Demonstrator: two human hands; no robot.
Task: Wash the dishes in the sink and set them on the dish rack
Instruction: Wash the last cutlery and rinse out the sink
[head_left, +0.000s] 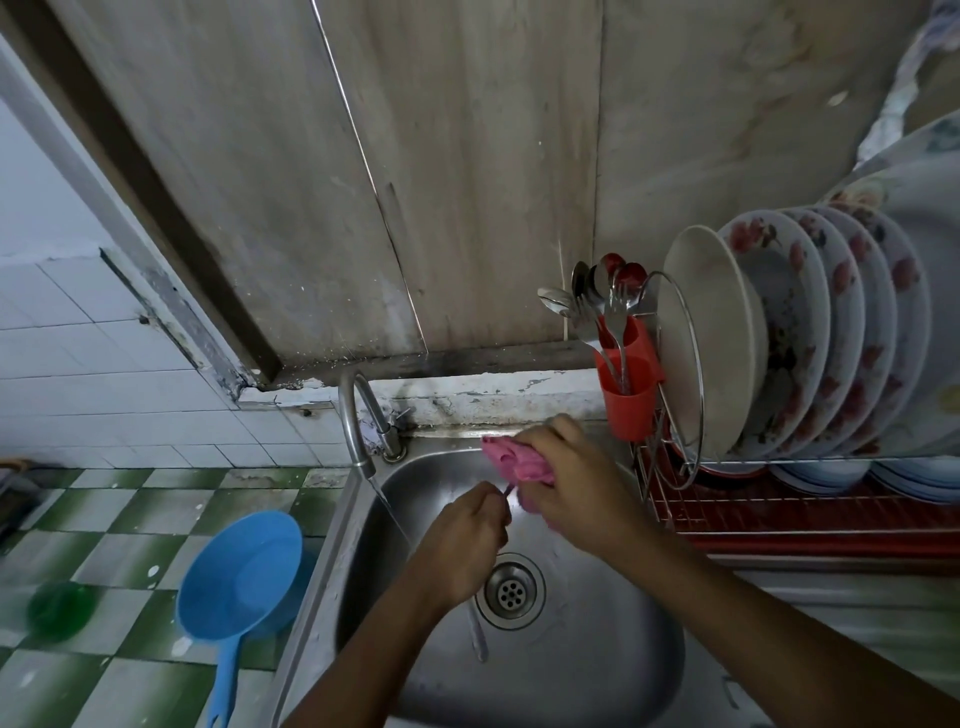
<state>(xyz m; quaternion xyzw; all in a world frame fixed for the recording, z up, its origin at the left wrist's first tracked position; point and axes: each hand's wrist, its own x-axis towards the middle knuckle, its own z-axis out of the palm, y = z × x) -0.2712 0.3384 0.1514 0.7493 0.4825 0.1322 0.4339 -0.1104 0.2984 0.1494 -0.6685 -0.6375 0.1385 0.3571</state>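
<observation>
Over the steel sink, my right hand grips a crumpled pink cloth. My left hand is curled round a small thin item that meets the cloth; it is mostly hidden and I cannot tell what it is. Water runs from the curved tap just left of my left hand. The dish rack stands right of the sink with several flowered plates upright in it. A red cutlery cup with spoons and forks hangs on its left end.
A blue plastic ladle-shaped scoop lies on the green-and-white tiled counter left of the sink, with a green round object further left. The drain sits mid-basin, a pale blurred streak beside it. Stacked bowls rest under the plates.
</observation>
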